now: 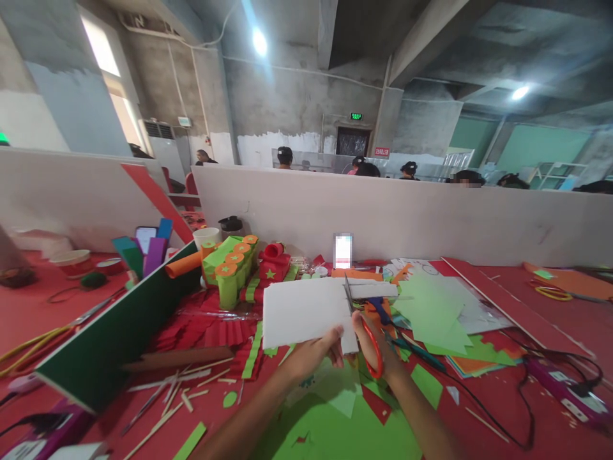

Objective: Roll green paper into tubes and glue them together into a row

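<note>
My left hand (328,345) grips the lower edge of a white sheet (301,313), its thumb on top and its fingers underneath. The sheet is held up above the cluttered table. My right hand (366,342) is closed around scissors with orange-red handles (375,364). Their dark blades (348,291) point away from me and lie at the sheet's right side. A narrow white strip (376,289) extends to the right beyond the blades; whether it is still joined to the sheet I cannot tell. Beneath my hands lie green sheets (335,421).
Green paper shapes with orange star tops (230,265) and red paper pieces (220,332) stand to the left. A phone (343,251) leans against the white partition (407,220). Thin wooden sticks (167,409) lie front left, light-green sheets (431,313) and a power strip (565,390) right.
</note>
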Demonstrator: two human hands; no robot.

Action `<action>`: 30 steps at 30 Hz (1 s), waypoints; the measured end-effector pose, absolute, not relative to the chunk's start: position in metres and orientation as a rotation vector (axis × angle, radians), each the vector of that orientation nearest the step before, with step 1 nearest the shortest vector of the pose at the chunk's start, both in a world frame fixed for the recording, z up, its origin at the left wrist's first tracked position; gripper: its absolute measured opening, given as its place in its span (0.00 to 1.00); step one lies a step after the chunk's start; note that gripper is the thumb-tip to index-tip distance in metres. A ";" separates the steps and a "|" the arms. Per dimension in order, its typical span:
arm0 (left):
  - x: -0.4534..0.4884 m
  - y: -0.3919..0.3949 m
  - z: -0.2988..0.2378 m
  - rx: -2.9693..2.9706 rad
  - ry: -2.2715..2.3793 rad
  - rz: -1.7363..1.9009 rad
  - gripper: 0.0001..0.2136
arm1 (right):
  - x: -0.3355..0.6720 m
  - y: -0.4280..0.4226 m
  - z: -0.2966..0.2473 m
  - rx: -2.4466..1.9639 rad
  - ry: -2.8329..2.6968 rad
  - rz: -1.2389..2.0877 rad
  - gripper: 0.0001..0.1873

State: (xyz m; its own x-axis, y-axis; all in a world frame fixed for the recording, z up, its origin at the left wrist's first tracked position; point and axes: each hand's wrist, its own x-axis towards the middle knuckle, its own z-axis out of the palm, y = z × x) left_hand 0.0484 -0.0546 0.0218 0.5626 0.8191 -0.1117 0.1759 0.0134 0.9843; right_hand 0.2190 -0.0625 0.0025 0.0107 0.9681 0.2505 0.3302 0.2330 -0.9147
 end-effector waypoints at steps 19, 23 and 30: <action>0.051 -0.050 0.016 1.389 0.894 0.753 0.25 | 0.211 -0.070 0.010 -1.244 -1.475 0.894 0.31; 0.048 -0.034 0.011 1.094 0.749 1.061 0.20 | 0.219 -0.071 0.011 -1.198 -1.585 1.066 0.29; 0.034 -0.012 0.011 0.834 0.629 1.363 0.13 | 0.240 -0.074 0.032 -1.270 -2.017 0.872 0.19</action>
